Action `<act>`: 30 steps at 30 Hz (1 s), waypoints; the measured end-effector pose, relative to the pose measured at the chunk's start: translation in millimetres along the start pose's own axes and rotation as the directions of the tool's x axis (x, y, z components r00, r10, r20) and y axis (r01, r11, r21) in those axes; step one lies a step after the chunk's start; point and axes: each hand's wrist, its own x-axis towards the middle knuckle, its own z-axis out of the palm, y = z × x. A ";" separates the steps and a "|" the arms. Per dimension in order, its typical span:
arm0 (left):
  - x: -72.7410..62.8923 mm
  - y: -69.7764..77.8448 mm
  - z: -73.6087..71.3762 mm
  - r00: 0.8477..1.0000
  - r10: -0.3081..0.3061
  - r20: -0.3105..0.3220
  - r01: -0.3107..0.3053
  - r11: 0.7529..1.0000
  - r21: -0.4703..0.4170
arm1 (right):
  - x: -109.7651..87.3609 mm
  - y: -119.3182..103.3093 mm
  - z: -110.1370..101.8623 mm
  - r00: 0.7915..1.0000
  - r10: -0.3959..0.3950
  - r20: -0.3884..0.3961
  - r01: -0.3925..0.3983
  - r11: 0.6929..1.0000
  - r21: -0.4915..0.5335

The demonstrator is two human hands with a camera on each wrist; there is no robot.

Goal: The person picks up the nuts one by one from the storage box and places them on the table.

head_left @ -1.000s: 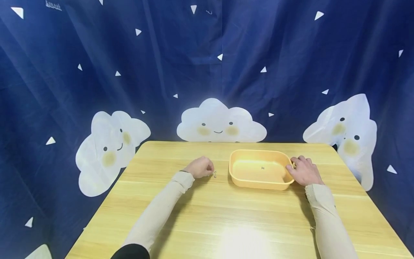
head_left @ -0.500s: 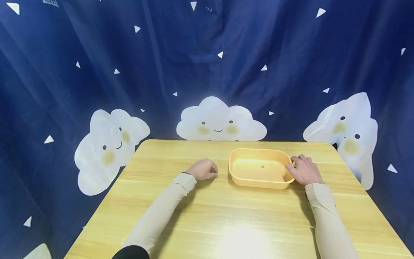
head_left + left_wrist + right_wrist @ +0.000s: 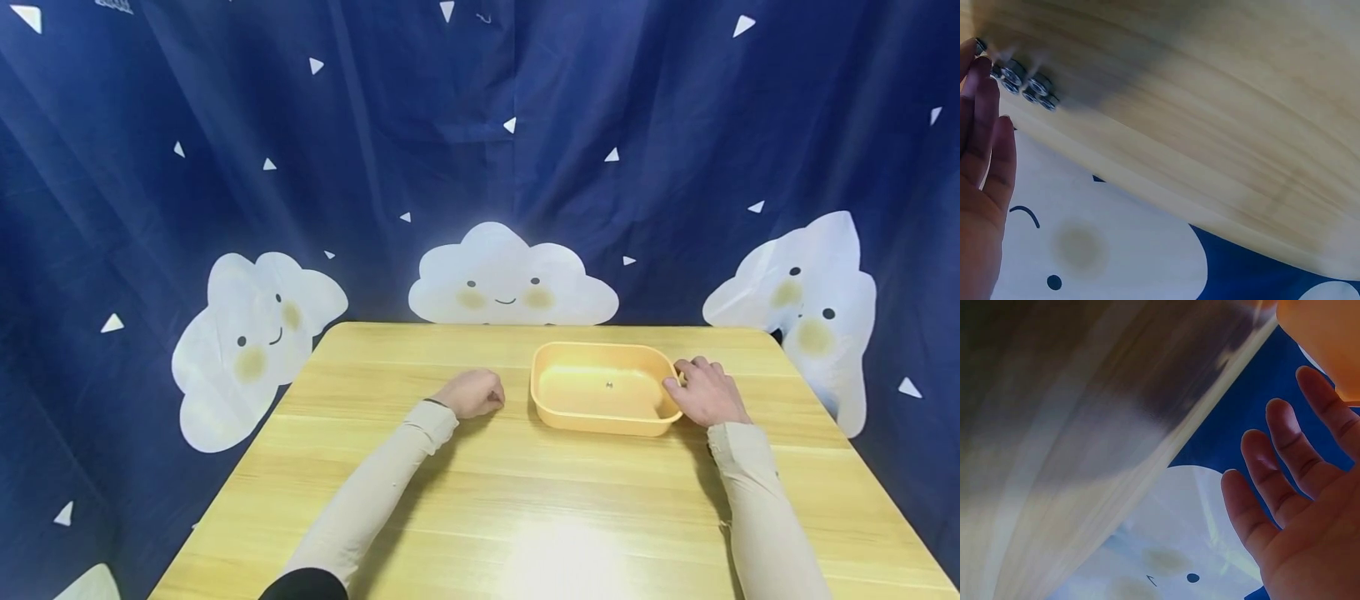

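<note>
In the head view my left hand (image 3: 471, 394) is low over the table, left of a yellow plastic tub (image 3: 600, 422), fingers bent downward. The left wrist view shows a small round metal piece (image 3: 980, 47) pinched at its fingertips. Several similar ring-shaped metal pieces (image 3: 1040, 84) lie clustered on the tabletop beside those fingers; the hand hides them in the head view. My right hand (image 3: 708, 393) holds the tub's right end, thumb over the rim. Its other fingers (image 3: 1297, 450) are spread outside the tub. One small metal piece (image 3: 609, 385) lies on the tub floor.
The light wood table (image 3: 420, 517) fills the lower part of the head view, its far edge close behind the tub. A dark blue curtain (image 3: 375, 125) with white clouds and triangles hangs behind and at both sides.
My left hand has moved a little right, over the metal pieces that showed beside its fingertips before. The right hand and the tub stay in place.
</note>
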 end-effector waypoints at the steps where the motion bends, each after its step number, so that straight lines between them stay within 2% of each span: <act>1: -0.8 -1.4 -0.4 1.000 0.014 -0.013 -0.014 1.000 0.010 | 0.0 -0.3 -0.3 1.000 0.000 0.000 0.000 1.000 -0.001; 6: -4.2 -9.2 0.1 0.996 0.055 -0.072 -0.048 0.994 0.095 | 0.1 -2.5 -2.2 1.000 0.000 0.002 0.000 1.000 -0.001; 10: -6.9 -13.4 1.3 0.995 0.037 -0.090 -0.025 0.990 0.136 | 0.2 -3.3 -2.1 1.000 -0.002 0.002 0.002 1.000 0.002; 23: -9.7 -13.6 2.6 0.996 0.003 -0.090 0.005 0.996 0.094 | -0.8 -1.7 -1.5 1.000 -0.002 -0.004 0.002 1.000 0.005; 30: -10.0 -13.6 0.6 0.994 0.019 -0.107 -0.012 0.998 0.064 | -0.8 -1.5 -1.7 1.000 -0.001 -0.002 0.001 1.000 0.007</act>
